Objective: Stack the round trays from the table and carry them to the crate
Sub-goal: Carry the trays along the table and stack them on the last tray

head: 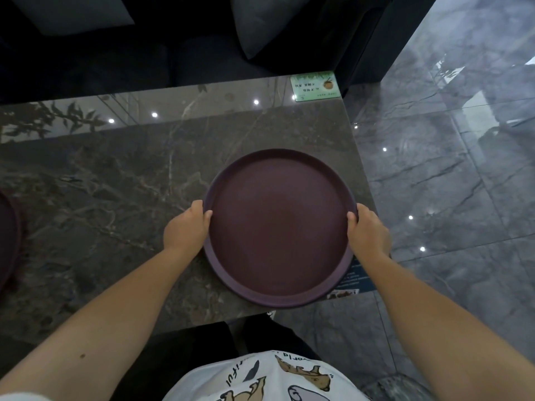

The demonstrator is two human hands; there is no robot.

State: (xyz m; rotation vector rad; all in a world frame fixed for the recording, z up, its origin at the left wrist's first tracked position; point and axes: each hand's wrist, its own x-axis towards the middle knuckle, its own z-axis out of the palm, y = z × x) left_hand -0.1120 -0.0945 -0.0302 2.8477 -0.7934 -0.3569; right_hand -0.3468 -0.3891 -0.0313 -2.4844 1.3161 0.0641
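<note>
A round dark maroon tray [279,227] is over the near right corner of the dark marble table [115,180]. My left hand [186,227] grips its left rim with the thumb over the lip. On the opposite side, my right hand [367,230] holds the right rim the same way. Whether the tray rests on the table or is raised off it, I cannot tell. The edge of a second maroon tray [8,235] shows at the far left of the table, mostly cut off by the frame.
A green card [315,85] lies flat at the table's far right corner. Dark sofa seats with cushions [275,27] stand behind the table. Glossy grey marble floor [451,169] runs along the right. A printed sticker [351,282] shows under the tray's right edge.
</note>
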